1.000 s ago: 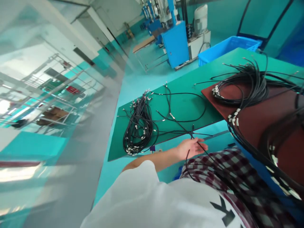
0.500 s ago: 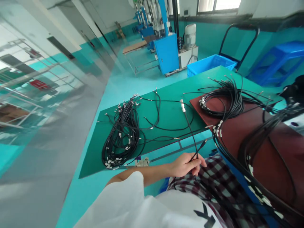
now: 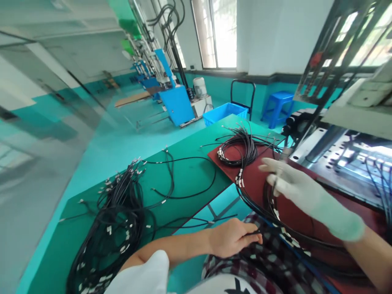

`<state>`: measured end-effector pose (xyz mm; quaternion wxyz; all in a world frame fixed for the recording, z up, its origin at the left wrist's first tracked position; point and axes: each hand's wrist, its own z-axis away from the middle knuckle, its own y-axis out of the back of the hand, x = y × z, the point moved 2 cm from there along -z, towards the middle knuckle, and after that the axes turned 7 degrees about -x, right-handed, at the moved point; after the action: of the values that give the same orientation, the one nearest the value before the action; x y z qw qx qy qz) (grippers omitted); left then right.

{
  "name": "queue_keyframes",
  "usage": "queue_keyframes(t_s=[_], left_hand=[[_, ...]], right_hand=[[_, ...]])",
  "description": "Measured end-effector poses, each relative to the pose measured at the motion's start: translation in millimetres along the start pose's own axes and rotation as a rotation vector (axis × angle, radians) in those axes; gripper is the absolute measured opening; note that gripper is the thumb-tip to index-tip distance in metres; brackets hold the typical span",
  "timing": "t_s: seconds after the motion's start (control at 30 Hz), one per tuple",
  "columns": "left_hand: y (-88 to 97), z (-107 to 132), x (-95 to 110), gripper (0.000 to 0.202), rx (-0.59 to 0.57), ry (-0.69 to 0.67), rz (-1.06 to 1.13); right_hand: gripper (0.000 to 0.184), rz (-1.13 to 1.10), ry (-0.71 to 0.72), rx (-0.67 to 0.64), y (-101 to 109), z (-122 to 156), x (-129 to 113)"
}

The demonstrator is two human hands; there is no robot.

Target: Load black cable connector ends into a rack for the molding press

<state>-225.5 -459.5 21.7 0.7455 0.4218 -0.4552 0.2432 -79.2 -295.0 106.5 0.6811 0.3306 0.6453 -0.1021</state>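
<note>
My bare left hand (image 3: pixel 229 238) is closed over my lap, with a black cable (image 3: pixel 253 233) pinched between thumb and fingers. More black cable runs below it across the checked cloth on my lap. My right hand (image 3: pixel 289 181), in a white glove, hangs over the red-brown board (image 3: pixel 306 216), smeared by motion. Its fingers look stretched out, and a blurred pale strip crosses them; whether they grip it I cannot make out. Beneath and beside it, a bundle of black cables (image 3: pixel 241 196) with white tags runs along the board's edge. A coiled cable bundle (image 3: pixel 225 160) lies at the board's far corner.
A large heap of tagged black cables (image 3: pixel 122 220) and a few loose cables (image 3: pixel 196 197) lie on the green table (image 3: pixel 186 175). At right stands a metal machine (image 3: pixel 352 151). Beyond the table are a blue crate (image 3: pixel 225 113) and a blue stool (image 3: pixel 278 107).
The view has swung right, bringing the machine in. My gloved right hand has appeared over the board. My left hand still grips cable, but the white-ended cable no longer stands up from it.
</note>
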Motion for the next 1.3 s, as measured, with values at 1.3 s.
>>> queue_keyframes(t_s=[1.3], left_hand=[[-8.3,-17.9,-24.3,0.055,0.003,0.153,0.264]], right_hand=[[0.035,-0.469,-0.019,0.361,7.6,26.2,-3.3]])
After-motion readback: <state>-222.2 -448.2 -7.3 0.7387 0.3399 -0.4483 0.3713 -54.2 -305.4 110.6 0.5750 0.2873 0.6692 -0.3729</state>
